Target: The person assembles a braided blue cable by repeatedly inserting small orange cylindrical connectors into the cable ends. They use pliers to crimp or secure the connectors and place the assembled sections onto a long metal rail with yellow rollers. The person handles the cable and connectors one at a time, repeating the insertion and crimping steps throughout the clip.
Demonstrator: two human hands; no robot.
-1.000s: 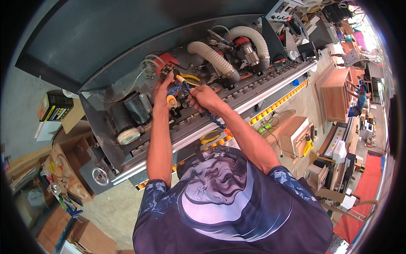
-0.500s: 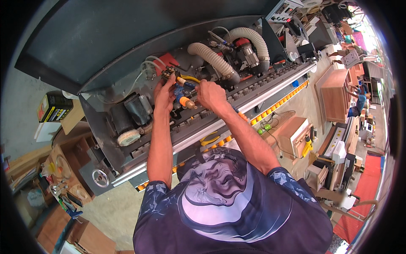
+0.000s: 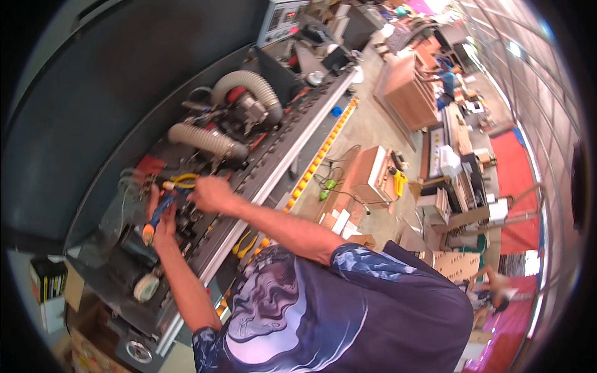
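My left hand (image 3: 160, 214) is closed around a blue segmented hose (image 3: 163, 207) with an orange nozzle tip (image 3: 148, 232), inside the open edge of a long machine. Just to its right, my right hand (image 3: 212, 195) is closed on what look like yellow-handled pliers (image 3: 183, 180); two curved yellow arms show beyond the fingers. Their jaws are hidden or blurred. Both hands are close together near a small metal fitting at the hose's upper end. A second pair of yellow-handled pliers (image 3: 245, 245) lies on the machine's front ledge.
Ribbed grey ducts (image 3: 202, 138) and motors sit farther along the machine bed. The raised dark cover (image 3: 124, 81) stands behind. A row of yellow rollers (image 3: 305, 180) runs along the front. Wooden cabinets (image 3: 410, 93), a yellow power tool (image 3: 398, 180) and other people are at right.
My view has swung to the right, so the machine and both hands sit farther left. The blue hose's orange tip now points toward the lower left. Both hands stay closed.
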